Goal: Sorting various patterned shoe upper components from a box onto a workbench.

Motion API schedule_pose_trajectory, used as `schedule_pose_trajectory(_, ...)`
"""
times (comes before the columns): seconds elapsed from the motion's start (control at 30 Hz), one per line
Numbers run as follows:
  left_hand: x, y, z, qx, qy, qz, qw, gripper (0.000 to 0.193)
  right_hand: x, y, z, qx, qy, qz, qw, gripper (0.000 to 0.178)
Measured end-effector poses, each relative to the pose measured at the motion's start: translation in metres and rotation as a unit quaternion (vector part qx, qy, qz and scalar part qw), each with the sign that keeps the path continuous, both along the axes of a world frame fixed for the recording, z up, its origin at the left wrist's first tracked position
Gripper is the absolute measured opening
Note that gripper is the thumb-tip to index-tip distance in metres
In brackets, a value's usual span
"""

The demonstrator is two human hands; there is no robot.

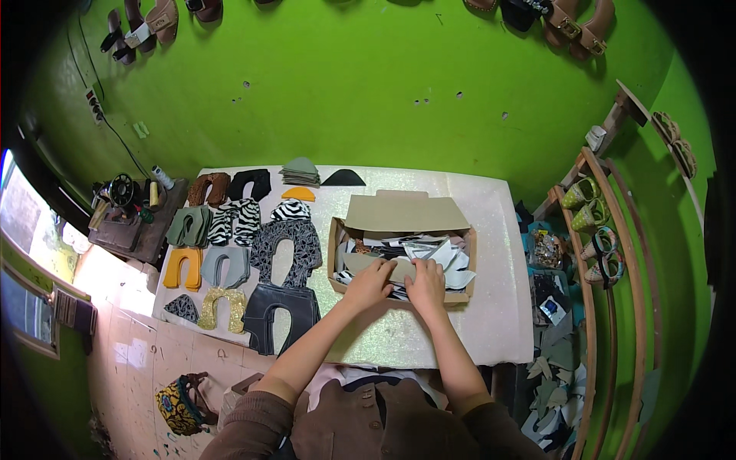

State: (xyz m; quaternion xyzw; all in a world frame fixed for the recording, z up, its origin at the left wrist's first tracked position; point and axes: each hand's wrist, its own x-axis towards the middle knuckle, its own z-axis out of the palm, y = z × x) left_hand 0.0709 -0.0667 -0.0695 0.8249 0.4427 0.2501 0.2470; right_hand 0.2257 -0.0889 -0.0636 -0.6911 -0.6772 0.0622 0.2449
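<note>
On the table stands an open cardboard box (pixel 470 290), filled with scraps of white, zebra-striped, grey and dark sheet material. My left hand (pixel 371 284) is over its near left part, fingers bent and closed on a flat grey-beige piece (pixel 402 270). Beside it, to the right, my right hand (pixel 426 285) has its fingers curled at the right end of that same piece, with white scraps (pixel 458 277) close by. My hands partly cover the piece and the box's near wall. The lid (pixel 406 212) is folded back on the far side.
Left on the table (pixel 491 330) lie stacks of U-shaped cut pieces, including black ones (pixel 282 307) and yellow ones (pixel 183 268). A sewing machine (pixel 123 195) stands far left. At right, a wooden rack (pixel 594 307) holds sandals, with a scrap pile (pixel 552 391) beside it.
</note>
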Motion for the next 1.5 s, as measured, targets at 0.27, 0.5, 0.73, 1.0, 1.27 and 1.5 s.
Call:
schedule_pose_trajectory(0.27, 0.003, -0.001, 0.009, -0.075, -0.019, 0.006, 0.997, 0.065, 0.001, 0.01, 0.008, -0.017, 0.09, 0.055, 0.994, 0.024)
schedule_pose_trajectory(0.5, -0.001, -0.001, 0.03, -0.1, -0.099, 0.018, 0.99, 0.062, -0.008, 0.029, 0.026, -0.098, 0.373, 0.116, 0.915, 0.014)
schedule_pose_trajectory(0.73, -0.025, 0.024, -0.008, -0.269, -0.404, 0.106, 0.868, 0.04, -0.008, 0.04, 0.024, -0.129, 0.449, 0.173, 0.867, 0.021)
schedule_pose_trajectory(1.0, -0.052, 0.023, 0.015, -0.435, -0.56, 0.142, 0.691, 0.036, -0.022, 0.045, 0.002, -0.062, 0.143, 0.211, 0.965, 0.021)
schedule_pose_trajectory(1.27, -0.064, 0.029, 0.019, -0.434, -0.6, 0.108, 0.664, 0.044, -0.058, 0.059, -0.014, -0.117, -0.043, 0.234, 0.964, 0.022)
schedule_pose_trajectory(1.5, -0.081, 0.034, 0.024, -0.429, -0.657, 0.06, 0.617, 0.046, -0.064, 0.068, -0.031, -0.173, -0.132, 0.208, 0.954, 0.026)
